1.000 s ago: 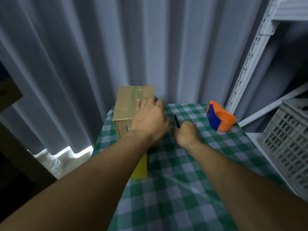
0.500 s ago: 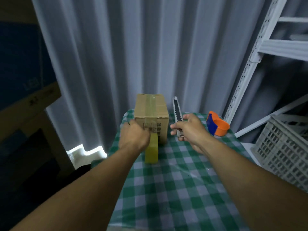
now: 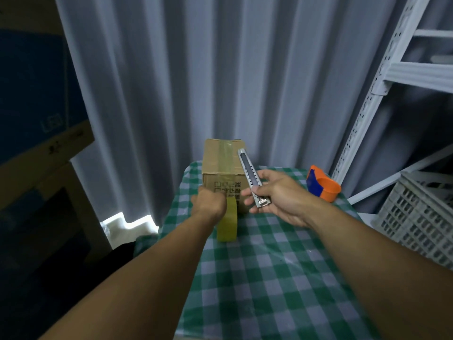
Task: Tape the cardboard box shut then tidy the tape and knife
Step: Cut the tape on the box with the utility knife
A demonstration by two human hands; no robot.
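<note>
A small cardboard box stands at the far end of the table, a strip of clear tape running over its top and down its front. A yellowish tape roll stands on edge just in front of the box, still joined to that strip. My left hand grips the top of the roll. My right hand holds a silver utility knife by its rear end, the tip pointing up and away over the box's right top edge.
The table wears a green and white checked cloth. An orange and blue tape dispenser sits at the far right. A grey plastic crate and white metal shelving stand to the right. Curtains hang behind; dark furniture is left.
My right hand picked the knife off the table and raised it beside the box. My left hand came off the box top and down onto the tape roll.
</note>
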